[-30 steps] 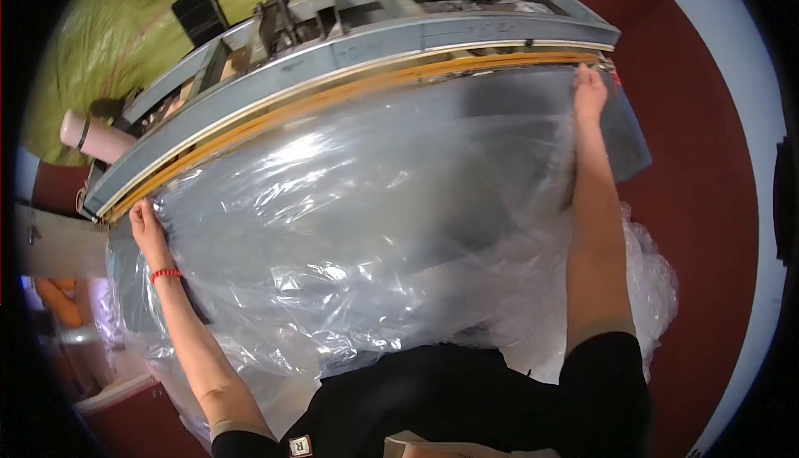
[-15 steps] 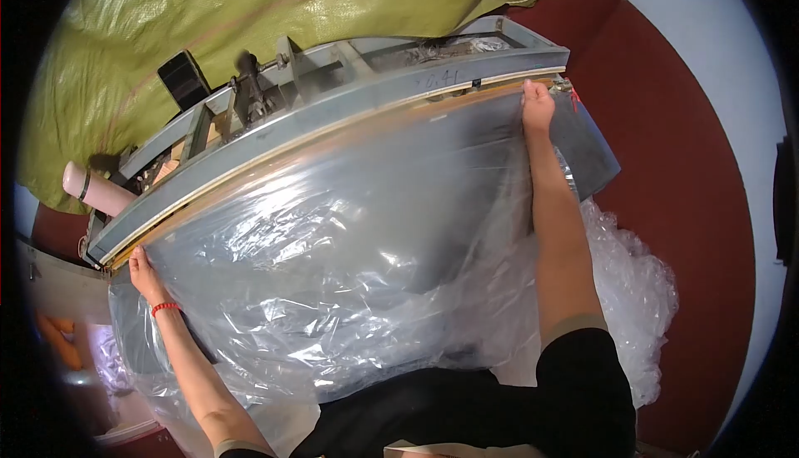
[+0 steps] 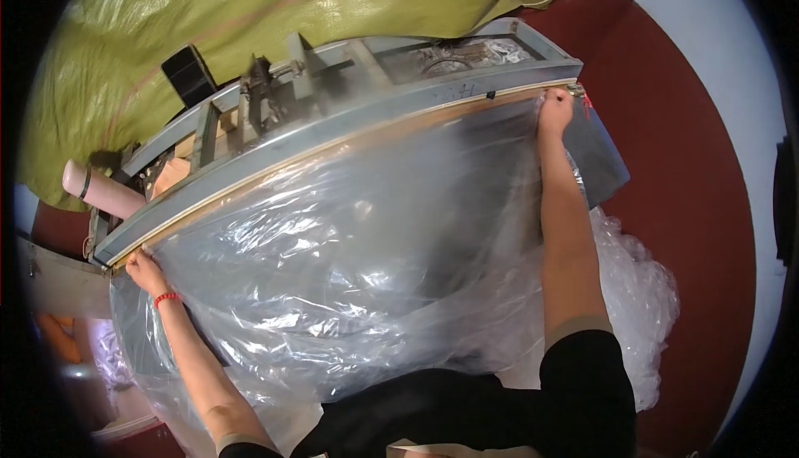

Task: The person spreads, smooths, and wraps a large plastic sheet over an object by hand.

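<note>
A wide sheet of clear plastic film (image 3: 333, 250) is stretched between my two hands over a dark grey flat surface. My left hand (image 3: 145, 270), below a red bead bracelet, pinches the film's left corner by the near end of the long metal frame (image 3: 291, 137). At the right end of that frame, my right hand (image 3: 555, 112) is closed on the film's other corner. The film's far edge lies along the tan strip (image 3: 399, 129) on the frame's near side, partly over it.
A pink bottle (image 3: 104, 191) and a black box-like object (image 3: 189, 76) rest at the frame's back left. Yellow-green sheeting (image 3: 275, 0) hangs behind. Bunched plastic (image 3: 637, 291) lies right of my right arm, beside the dark red floor (image 3: 691, 208).
The view has shifted, so the frame sits lower than a second ago. The film now covers more of the orange-tan strip along the frame. Both hands still hold its corners.
</note>
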`<state>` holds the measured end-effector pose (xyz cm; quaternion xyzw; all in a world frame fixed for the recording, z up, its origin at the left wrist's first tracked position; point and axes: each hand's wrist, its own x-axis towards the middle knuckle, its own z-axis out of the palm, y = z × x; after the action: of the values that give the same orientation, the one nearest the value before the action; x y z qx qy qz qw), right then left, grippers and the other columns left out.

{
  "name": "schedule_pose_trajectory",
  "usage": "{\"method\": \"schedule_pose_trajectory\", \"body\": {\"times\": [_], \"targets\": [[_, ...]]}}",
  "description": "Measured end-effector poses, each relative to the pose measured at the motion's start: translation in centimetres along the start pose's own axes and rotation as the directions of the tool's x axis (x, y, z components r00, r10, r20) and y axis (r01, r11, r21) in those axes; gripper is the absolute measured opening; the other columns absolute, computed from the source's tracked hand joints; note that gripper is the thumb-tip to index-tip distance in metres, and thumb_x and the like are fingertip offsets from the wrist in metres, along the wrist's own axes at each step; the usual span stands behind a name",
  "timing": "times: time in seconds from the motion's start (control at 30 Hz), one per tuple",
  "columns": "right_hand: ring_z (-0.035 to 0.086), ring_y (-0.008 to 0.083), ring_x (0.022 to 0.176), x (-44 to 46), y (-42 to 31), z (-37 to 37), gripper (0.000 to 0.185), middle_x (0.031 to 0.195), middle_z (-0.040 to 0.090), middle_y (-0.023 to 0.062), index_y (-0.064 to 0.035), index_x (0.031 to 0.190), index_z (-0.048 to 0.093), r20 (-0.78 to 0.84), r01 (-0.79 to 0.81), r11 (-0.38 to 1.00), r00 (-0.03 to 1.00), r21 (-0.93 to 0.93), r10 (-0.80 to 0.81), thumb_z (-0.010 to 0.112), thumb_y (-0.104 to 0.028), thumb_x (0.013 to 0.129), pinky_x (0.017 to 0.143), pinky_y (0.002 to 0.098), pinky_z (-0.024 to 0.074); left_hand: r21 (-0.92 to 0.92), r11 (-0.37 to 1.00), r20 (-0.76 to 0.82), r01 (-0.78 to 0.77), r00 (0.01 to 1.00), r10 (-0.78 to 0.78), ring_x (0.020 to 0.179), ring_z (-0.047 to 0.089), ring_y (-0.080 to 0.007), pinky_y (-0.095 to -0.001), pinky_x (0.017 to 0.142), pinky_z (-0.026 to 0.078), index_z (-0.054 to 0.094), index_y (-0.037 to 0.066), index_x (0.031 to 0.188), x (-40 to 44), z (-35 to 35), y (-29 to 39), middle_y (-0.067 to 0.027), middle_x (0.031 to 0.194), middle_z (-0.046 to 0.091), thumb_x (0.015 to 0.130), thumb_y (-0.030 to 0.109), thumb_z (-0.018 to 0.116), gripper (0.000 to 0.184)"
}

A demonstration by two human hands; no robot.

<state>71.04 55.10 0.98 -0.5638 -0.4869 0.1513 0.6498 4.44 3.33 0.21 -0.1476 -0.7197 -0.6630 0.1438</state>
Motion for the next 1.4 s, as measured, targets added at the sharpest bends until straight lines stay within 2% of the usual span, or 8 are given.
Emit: {"method": "schedule_pose_trajectory", "body": {"times": [0.1,0.3,0.47,0.73,0.83,0.97,1.03,1.4], "targets": [[0.055,0.0176,0.059,0.2,0.5,0.2,0.013,0.07,0.057,0.0097,-0.0028,0.078,0.053,-0.171,0.289,0.921,0.925,-0.26,-0.339,0.054,-0.016,0.078,0.057,0.0308,0.0454,-0.046,0.99,-0.074,0.135,0.988,-0.138,0.041,0.038,-0.0061,-0.0211,0.036,0.028,0.042,0.008,0.057,-2.0,1.2,3.8,0.0012,0.052,0.044,0.081,0.012,0.05,0.026],[0.056,0.0223,0.075,-0.1,-1.9,-0.5,0.019,0.079,0.058,0.0108,-0.0002,0.086,0.052,-0.036,-0.114,0.993,0.993,-0.014,0.114,0.049,-0.018,0.081,0.072,0.0324,0.0432,0.031,0.999,0.176,-0.036,0.984,0.03,0.044,0.038,-0.0057,-0.0212,0.039,0.029,0.046,0.009,0.057,-0.6,-0.4,1.3,0.0041,0.051,0.04,0.081,0.016,0.049,0.026],[0.053,0.0222,0.084,-11.0,-19.2,1.3,0.017,0.09,0.056,0.0098,-0.0033,0.093,0.055,0.181,0.389,0.903,0.89,0.18,-0.419,0.056,-0.013,0.08,0.076,0.0308,0.0414,-0.223,0.967,0.415,0.121,0.91,-0.018,0.054,0.04,-0.0041,-0.0192,0.049,0.035,0.048,0.011,0.085,-6.0,-3.0,10.7,0.0043,0.064,0.045,0.083,0.009,0.053,0.006],[0.053,0.0172,0.079,-32.0,-32.9,3.1,0.016,0.084,0.055,0.006,-0.0023,0.086,0.057,0.515,0.59,0.464,0.095,0.66,-0.852,0.061,-0.015,0.077,0.07,0.0263,0.0413,-0.361,0.933,0.227,0.006,0.97,0.082,0.059,0.042,-0.0038,-0.0181,0.056,0.037,0.047,0.01,0.087,-7.6,-12.3,17.1,0.005,0.072,0.047,0.083,0.007,0.052,0.007],[0.051,0.0099,0.07,-33.3,-31.9,2.5,0.014,0.074,0.056,0.0016,-0.0022,0.078,0.059,0.91,-0.053,0.966,-0.328,0.251,-0.255,0.062,-0.016,0.076,0.064,0.023,0.0412,-0.268,0.958,0.148,-0.097,0.979,0.141,0.067,0.045,-0.0053,-0.0199,0.06,0.036,0.05,0.009,0.083,-7.3,-14.6,15.2,0.0039,0.075,0.048,0.084,0.01,0.053,0.003],[0.048,0.0049,0.062,-28.2,-24.7,2.1,0.015,0.066,0.056,-0.0023,-0.0043,0.072,0.061,0.966,-0.152,0.959,-0.065,0.238,-0.25,0.066,-0.018,0.074,0.056,0.0209,0.039,0.382,0.924,0.281,0.012,0.951,-0.128,0.086,0.05,-0.0112,-0.025,0.073,0.041,0.055,0.002,0.076,-6.9,-19.3,9.2,-0.0036,0.089,0.056,0.083,0.015,0.055,0.015],[0.048,0.0055,0.06,-23.4,-20.5,0.4,0.017,0.064,0.056,-0.0013,-0.0031,0.069,0.061,0.957,0.137,0.983,0.246,0.124,-0.155,0.069,-0.017,0.071,0.055,0.0205,0.0394,0.518,0.737,0.428,-0.434,0.878,0.216,0.103,0.05,-0.0244,-0.0346,0.087,0.039,0.057,0.0,0.094,-10.0,-20.2,8.0,-0.0117,0.107,0.056,0.079,0.015,0.058,0.022],[0.04,0.009,0.052,-6.1,-4.6,-14.8,0.027,0.054,0.048,0.0026,0.0004,0.068,0.055,0.588,0.396,0.871,0.792,-0.291,-0.164,0.066,-0.024,0.074,0.049,0.0269,0.0365,0.181,0.935,0.956,-0.305,0.276,-0.095,0.117,0.037,-0.0331,-0.0419,0.096,0.031,0.047,0.004,0.117,-26.9,-18.3,17.4,-0.0154,0.126,0.042,0.071,0.027,0.067,0.055]]}}
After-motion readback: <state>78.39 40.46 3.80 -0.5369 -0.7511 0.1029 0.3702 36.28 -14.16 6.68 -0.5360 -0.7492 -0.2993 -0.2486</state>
